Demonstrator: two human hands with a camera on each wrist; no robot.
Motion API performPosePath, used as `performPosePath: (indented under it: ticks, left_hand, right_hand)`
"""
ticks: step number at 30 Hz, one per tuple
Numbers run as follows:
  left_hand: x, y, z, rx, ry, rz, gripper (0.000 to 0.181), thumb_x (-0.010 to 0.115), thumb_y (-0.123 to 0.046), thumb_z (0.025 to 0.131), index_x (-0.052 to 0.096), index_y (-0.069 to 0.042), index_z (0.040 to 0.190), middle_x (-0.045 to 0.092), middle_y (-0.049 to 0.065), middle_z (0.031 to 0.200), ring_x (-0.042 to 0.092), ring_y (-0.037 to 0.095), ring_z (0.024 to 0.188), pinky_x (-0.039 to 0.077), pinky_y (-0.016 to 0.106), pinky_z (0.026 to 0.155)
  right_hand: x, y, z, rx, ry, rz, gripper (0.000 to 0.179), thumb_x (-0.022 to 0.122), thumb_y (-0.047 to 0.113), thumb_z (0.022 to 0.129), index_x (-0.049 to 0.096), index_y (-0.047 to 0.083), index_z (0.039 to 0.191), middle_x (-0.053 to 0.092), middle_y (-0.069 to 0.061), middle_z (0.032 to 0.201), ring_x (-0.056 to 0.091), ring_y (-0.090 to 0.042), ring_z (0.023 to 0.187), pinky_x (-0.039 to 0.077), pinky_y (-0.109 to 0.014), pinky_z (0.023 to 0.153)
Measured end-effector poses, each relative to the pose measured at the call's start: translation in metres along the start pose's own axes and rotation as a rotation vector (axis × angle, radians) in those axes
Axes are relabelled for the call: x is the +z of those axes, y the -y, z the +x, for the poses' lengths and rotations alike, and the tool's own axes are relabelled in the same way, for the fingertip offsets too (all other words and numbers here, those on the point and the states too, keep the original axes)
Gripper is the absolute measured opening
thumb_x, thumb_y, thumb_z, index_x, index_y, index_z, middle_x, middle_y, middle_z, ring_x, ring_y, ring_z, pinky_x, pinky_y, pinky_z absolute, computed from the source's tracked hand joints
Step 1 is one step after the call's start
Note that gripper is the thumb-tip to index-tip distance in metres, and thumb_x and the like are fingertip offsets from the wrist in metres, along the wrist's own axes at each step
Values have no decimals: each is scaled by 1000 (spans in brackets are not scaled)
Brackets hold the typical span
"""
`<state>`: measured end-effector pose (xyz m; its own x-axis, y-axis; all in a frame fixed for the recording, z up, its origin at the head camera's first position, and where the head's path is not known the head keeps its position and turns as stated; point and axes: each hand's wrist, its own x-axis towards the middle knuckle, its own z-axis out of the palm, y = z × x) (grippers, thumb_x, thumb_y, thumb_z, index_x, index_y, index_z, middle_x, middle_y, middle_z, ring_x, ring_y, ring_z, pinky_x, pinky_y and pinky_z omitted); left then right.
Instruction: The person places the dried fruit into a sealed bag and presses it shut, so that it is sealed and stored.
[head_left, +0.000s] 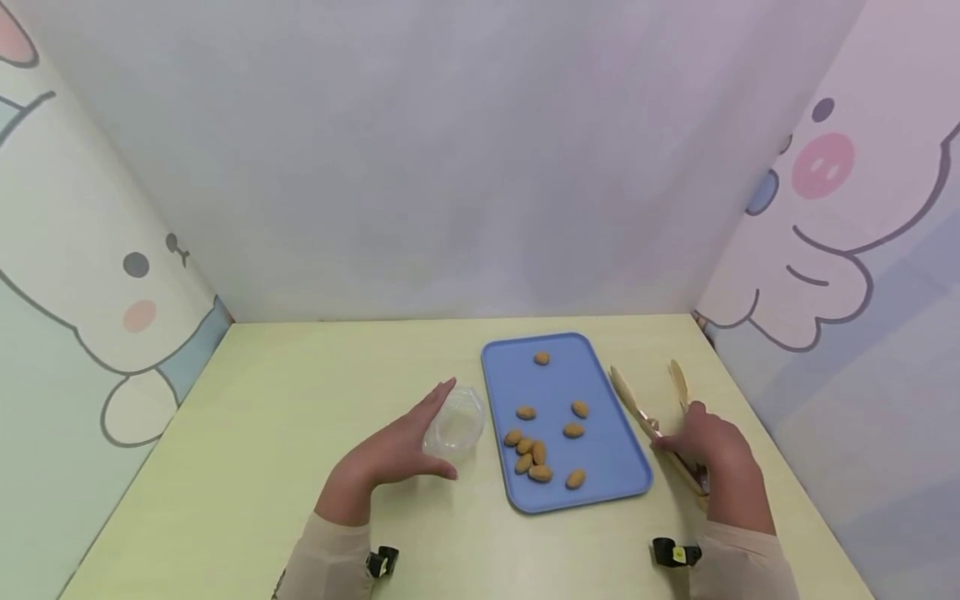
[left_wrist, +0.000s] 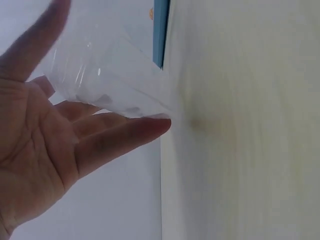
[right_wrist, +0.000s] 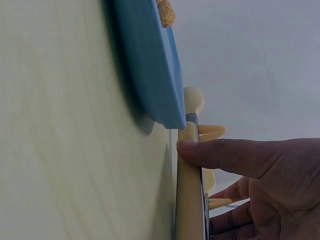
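Head view: right hand (head_left: 716,442) was the closer one, gripping tan tongs (head_left: 636,408) just right of the blue tray (head_left: 603,462), long axis roughly along its side, tips toward its far end. Left hand (head_left: 393,446) was spread around a clear cup (head_left: 459,423) left of the tray, tbh couldn't tell if touching.

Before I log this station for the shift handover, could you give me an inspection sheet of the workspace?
Surface: pale wood-grain table.
Job's things: blue tray holding brown nut-like pieces; clear container left of it; tongs to its right.
Clutter: nothing seen.
Left hand: around the container, thumb and fingers spread.
Right hand: grips the tongs.
Cables: nothing seen.
Surroundings: pale back wall; side walls with cartoon animals.
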<state>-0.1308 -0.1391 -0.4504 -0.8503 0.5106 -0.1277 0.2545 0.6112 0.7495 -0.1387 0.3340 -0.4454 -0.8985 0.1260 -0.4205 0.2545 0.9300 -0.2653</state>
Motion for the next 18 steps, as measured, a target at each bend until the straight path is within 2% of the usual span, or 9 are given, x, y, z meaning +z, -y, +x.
performPosePath:
  ticks: [3,7,9,12,15,18]
  left_hand:
    - [0,0,1,-12,-42,27,112,86,-36,74,10,-42,155,25,0,161,36,23,141,35,49,110]
    - [1,-1,1,-34,-69,38,109,86,-39,74,12,-47,153,45,4,149,52,21,121,44,48,97]
    - [0,-2,1,-48,-75,38,112,86,-42,73,8,-48,153,50,6,143,55,21,114,45,47,94]
    - [0,-2,1,-66,-79,37,116,86,-42,72,5,-44,154,53,7,139,57,20,111,45,46,95]
    - [0,-1,0,-73,-72,24,113,87,-41,72,11,-36,156,55,8,136,57,20,109,46,46,93]
    - [-1,0,0,-69,-56,3,106,87,-40,71,21,-29,153,56,7,128,56,20,104,46,44,88]
  right_hand:
    - [0,-1,0,2,5,8,96,74,53,79,29,-18,126,57,-25,93,56,-33,79,46,-46,69]
    - [2,-4,1,12,15,40,98,73,55,79,28,-17,129,57,-23,95,56,-31,79,47,-44,69]
    - [2,-6,3,11,23,57,100,72,56,79,26,-17,130,57,-24,96,56,-32,80,47,-45,70]
    - [4,-7,6,10,29,69,99,71,54,80,25,-17,131,56,-24,96,57,-31,79,47,-43,68]
    - [5,-8,8,2,6,68,94,70,50,81,26,-18,129,54,-27,98,55,-32,78,46,-43,65]
    - [4,-9,9,-15,-47,65,95,70,47,81,23,-19,132,46,-37,107,54,-40,84,46,-48,68]
